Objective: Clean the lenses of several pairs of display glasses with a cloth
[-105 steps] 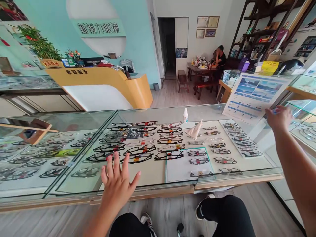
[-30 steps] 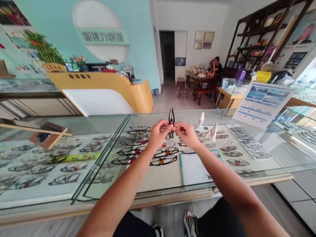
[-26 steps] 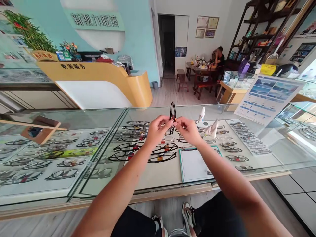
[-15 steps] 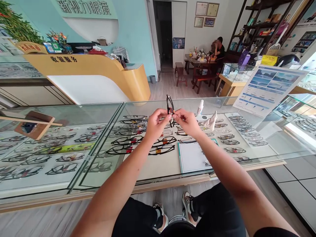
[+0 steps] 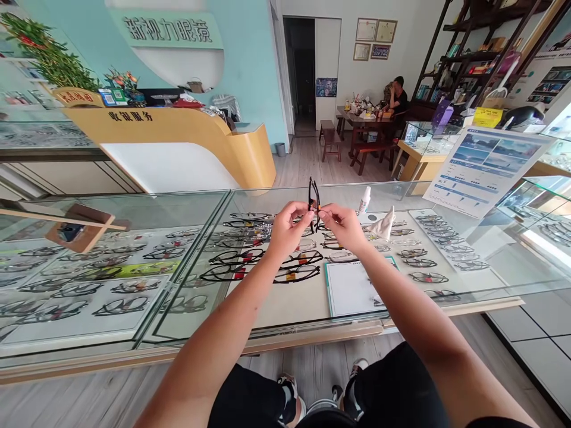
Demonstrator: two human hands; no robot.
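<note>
My left grip, spread flat at 7 o'clock seconds ago, now pinches the black plastic-framed glasses, upright at 12 o'clock above the glass-topped desk. My right grip, back from the blue-and-white printed poster at 2 o'clock, pinches them too.

Left hand and right hand pinching black glasses upright above the glass surface, rows of frames beneath, spray bottle and cloth nearby
</note>
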